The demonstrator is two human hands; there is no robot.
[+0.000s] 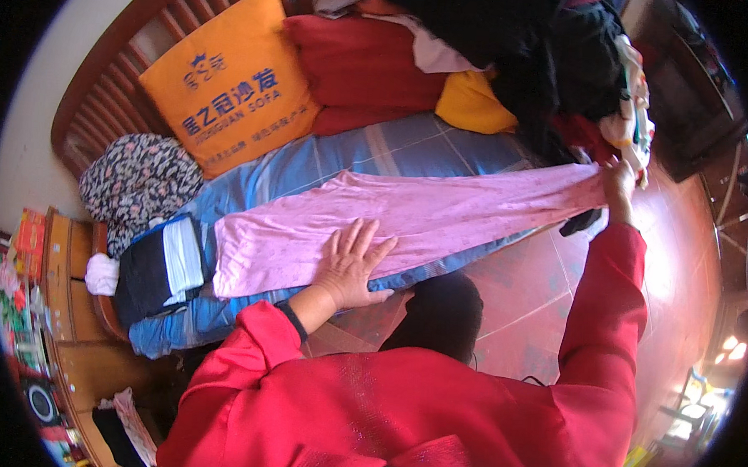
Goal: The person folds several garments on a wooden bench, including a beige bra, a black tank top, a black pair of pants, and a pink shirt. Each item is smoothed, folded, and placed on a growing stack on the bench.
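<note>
Pink trousers point(412, 210), apparently folded lengthwise, lie stretched across the blue plaid cover point(409, 144) of a wooden bench. My left hand point(355, 264) rests flat on the wider part near the waist end, fingers spread. At the far right, my right hand point(619, 181) pinches the narrow leg end and holds it out at the bench's edge. To the left of the waistband sits a folded stack of dark and white clothes point(160, 265).
An orange cushion point(236, 83) bearing print leans on the slatted backrest beside a red cushion point(368, 70). A floral bundle point(141, 182) sits at the left end. Dark clothes point(526, 46) are heaped at the right. A wooden cabinet point(65, 282) adjoins the bench; tiled floor point(522, 290) lies in front.
</note>
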